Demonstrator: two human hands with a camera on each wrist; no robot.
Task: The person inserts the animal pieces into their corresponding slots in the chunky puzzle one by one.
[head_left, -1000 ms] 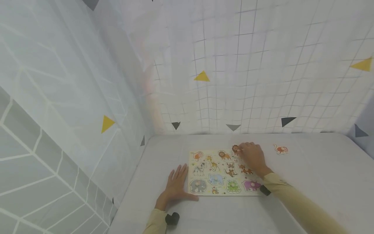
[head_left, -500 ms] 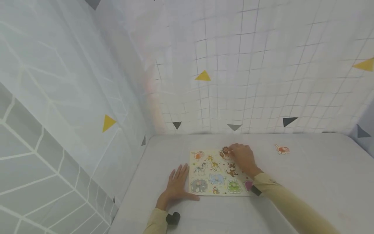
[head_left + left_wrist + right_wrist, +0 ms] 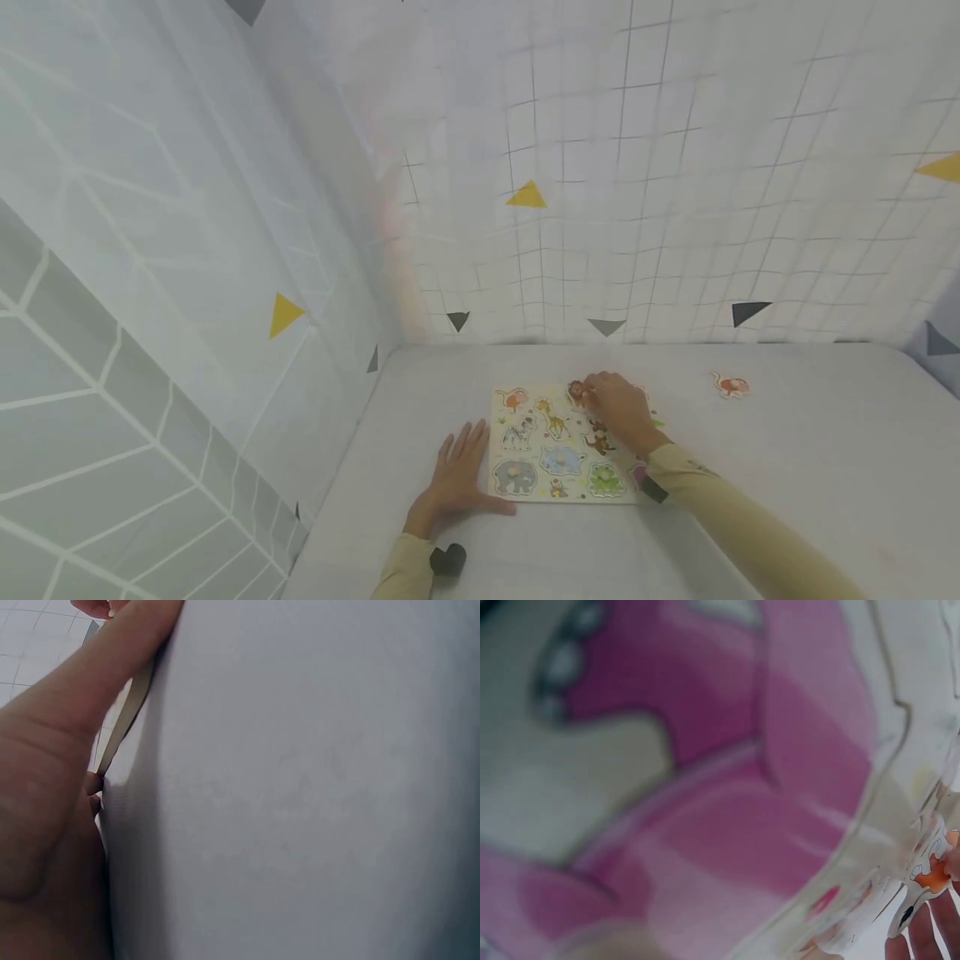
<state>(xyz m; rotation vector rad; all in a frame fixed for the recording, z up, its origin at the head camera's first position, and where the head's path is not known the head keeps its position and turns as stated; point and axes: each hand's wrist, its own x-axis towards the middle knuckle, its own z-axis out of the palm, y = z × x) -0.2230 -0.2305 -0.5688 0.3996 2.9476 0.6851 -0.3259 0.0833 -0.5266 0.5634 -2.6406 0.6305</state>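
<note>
A wooden animal puzzle board (image 3: 536, 497) lies flat on the white-covered table. My right hand (image 3: 622, 410) pinches a lion puzzle piece (image 3: 576, 392) over the lion picture at the board's top edge. The piece is tilted in the right wrist view, where the orange and white lion piece (image 3: 933, 874) shows at the right edge with fingers (image 3: 924, 934) beside it. My left hand (image 3: 454, 482) rests with spread fingers along the board's left edge, its thumb near the lower left corner. In the left wrist view the left thumb (image 3: 112, 660) lies close to the board's edge.
A monkey piece (image 3: 731, 386) lies on the table right of the board. Elephant (image 3: 515, 477), frog (image 3: 605, 480) and blue hippo (image 3: 561, 460) pieces sit in the board. A purple animal (image 3: 780, 810) fills the right wrist view. Patterned cloth (image 3: 600, 250) hangs behind the table.
My right hand has moved left with the lion piece, from right of the lion picture to directly over it. The left hand stays at the board's edge.
</note>
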